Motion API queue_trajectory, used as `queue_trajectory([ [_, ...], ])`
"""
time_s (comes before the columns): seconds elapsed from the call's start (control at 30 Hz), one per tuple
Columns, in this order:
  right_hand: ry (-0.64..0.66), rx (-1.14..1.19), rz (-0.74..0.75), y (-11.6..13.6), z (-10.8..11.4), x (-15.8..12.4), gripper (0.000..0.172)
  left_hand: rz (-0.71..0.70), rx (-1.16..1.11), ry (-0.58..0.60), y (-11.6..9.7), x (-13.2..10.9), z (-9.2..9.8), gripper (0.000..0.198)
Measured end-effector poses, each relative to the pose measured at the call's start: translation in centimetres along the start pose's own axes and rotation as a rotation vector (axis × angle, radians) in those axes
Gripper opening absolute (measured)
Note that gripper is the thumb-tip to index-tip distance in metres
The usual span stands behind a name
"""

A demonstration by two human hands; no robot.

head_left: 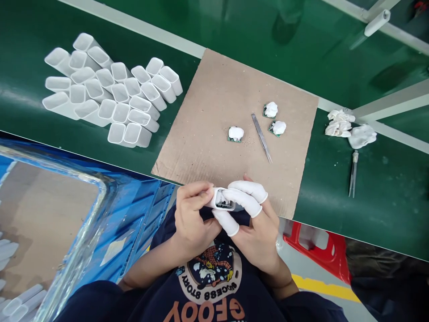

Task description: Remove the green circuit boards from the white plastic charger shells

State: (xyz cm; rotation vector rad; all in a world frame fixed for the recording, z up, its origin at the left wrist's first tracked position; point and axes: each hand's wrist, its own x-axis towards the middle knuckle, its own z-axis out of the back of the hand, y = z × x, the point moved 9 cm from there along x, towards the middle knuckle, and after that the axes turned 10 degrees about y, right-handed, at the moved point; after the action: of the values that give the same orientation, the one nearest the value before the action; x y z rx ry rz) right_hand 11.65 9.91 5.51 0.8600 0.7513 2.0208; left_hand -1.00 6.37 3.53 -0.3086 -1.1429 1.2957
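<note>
My left hand (194, 214) is wrapped round a white plastic housing (217, 195), its open end facing up toward me. Inside the opening sits a dark part with white on it, probably a small circuit board. White finger cots cover several fingers of my right hand (254, 223). Those covered fingertips press at the rim and into the opening, so whether they pinch the inner part is hidden. Beyond my hands, on a cardboard sheet (214, 103), lie metal tweezers (262, 137) and three green circuit boards (235, 134) with white lumps on top.
Many white housings (117, 94) lie grouped at the left of the green table. On the right are white finger cots (362, 136) and a second pair of tweezers (353, 174). A blue crate (134, 223) stands at lower left, a red stool (321, 250) at lower right.
</note>
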Motion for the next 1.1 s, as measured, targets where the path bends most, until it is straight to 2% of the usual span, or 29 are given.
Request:
queue_trajectory([
  [0.07, -0.029, -0.007, 0.029, 0.1, 0.0, 0.1, 0.025, 0.007, 0.018, 0.014, 0.1, 0.0, -0.1, 0.043],
  [0.17, -0.083, -0.059, 0.067, 0.2, 0.2, 0.0, 0.03, -0.002, 0.01, 0.016, -0.1, 0.1, -0.1, 0.043],
  [0.3, -0.081, -0.152, 0.115, 0.8, 0.1, -0.2, 0.025, 0.012, -0.028, 0.014, -0.2, 0.4, 0.0, 0.042],
  [0.43, -0.064, -0.147, 0.104, 0.9, 0.2, -0.2, 0.024, -0.012, -0.028, 0.015, -0.2, 0.2, -0.1, 0.04],
  [0.57, 0.066, -0.1, 0.017, 0.0, -0.2, 0.2, 0.03, -0.06, 0.064, 0.077, -0.5, 0.0, -0.9, 0.037],
  [0.67, 0.156, 0.108, -0.054, -1.7, -0.3, 0.2, 0.033, -0.047, 0.041, 0.13, -0.6, 0.4, -1.3, 0.04],
  [0.73, 0.126, 0.389, -0.101, -3.1, 0.2, -0.1, 0.034, -0.004, -0.039, 0.164, -0.4, 1.0, -1.4, 0.041],
  [0.83, -0.012, 0.686, -0.211, -5.6, 1.4, -0.7, 0.02, 0.065, -0.159, 0.227, 0.1, 1.7, -1.7, 0.047],
  [0.9, -0.037, 0.679, -0.278, -6.6, 1.8, -0.8, 0.011, 0.103, -0.196, 0.259, 0.6, 1.8, -1.8, 0.051],
  [1.1, 0.18, 0.517, -0.351, -6.1, 0.4, 0.1, 0.017, 0.107, -0.154, 0.252, 1.3, 1.0, -1.8, 0.051],
])
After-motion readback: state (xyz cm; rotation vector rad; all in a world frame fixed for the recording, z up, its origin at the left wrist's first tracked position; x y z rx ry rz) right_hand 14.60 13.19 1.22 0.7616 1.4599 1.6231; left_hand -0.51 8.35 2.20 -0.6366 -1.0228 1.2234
